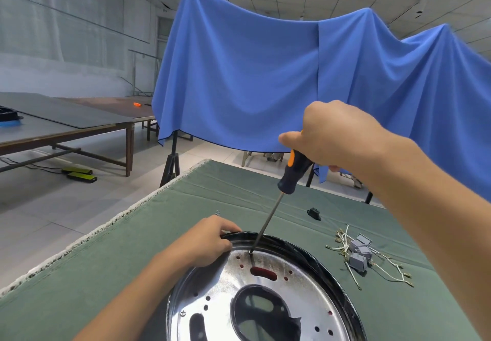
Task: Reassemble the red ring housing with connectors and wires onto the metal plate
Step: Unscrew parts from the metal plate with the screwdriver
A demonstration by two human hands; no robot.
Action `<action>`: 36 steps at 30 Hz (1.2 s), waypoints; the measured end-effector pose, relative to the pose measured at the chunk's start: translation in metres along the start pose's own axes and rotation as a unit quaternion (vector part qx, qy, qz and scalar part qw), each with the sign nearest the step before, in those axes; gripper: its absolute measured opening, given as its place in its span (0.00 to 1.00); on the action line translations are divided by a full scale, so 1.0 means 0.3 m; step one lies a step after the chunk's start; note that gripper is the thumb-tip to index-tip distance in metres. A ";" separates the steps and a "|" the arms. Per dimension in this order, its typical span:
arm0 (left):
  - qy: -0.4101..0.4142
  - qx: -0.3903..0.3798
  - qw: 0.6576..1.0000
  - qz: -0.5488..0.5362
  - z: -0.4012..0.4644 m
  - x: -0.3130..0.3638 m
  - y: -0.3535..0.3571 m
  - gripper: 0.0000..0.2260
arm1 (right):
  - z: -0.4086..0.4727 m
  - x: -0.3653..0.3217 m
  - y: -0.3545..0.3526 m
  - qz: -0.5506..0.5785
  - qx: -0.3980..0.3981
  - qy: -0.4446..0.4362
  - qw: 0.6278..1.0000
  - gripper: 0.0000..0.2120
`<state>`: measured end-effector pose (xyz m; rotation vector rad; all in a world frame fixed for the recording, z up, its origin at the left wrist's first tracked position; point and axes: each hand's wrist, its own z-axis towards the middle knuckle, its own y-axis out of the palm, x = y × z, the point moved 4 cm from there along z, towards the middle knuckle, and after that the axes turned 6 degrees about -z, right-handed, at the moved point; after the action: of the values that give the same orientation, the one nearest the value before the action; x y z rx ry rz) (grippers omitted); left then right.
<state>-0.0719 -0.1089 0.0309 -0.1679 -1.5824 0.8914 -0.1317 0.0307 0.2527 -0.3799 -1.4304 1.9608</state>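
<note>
R hand [336, 136] grips screwdriver [293, 172], tip on shiny round metal plate [225, 282]; red shows thru slot; L hand [210, 242] grips rim.

a blue sheet [265, 80] is hanging behind the green cloth [186, 221] and draping over stands. left of the sheet, long tables [66, 125] are standing, one carrying an orange tool [137, 104]. below those tables, two yellow-topped pedals [79, 174] are lying on the tiled floor [79, 208].
</note>
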 end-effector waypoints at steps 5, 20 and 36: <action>0.000 0.001 1.000 0.000 0.000 -0.002 0.000 0.14 | -0.017 0.017 0.003 0.118 -0.094 -0.017 0.988 0.08; 0.000 0.000 1.000 0.006 -0.001 0.003 0.002 0.14 | -0.025 0.043 0.028 0.104 -0.054 0.009 0.993 0.12; 0.000 0.006 1.000 0.008 0.001 -0.009 -0.002 0.13 | -0.024 0.089 0.018 0.067 -0.002 0.035 0.997 0.18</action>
<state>-0.0714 -0.1109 0.0292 -0.1724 -1.5768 0.9120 -0.1488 0.0526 0.2493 -0.5533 -1.3959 2.0313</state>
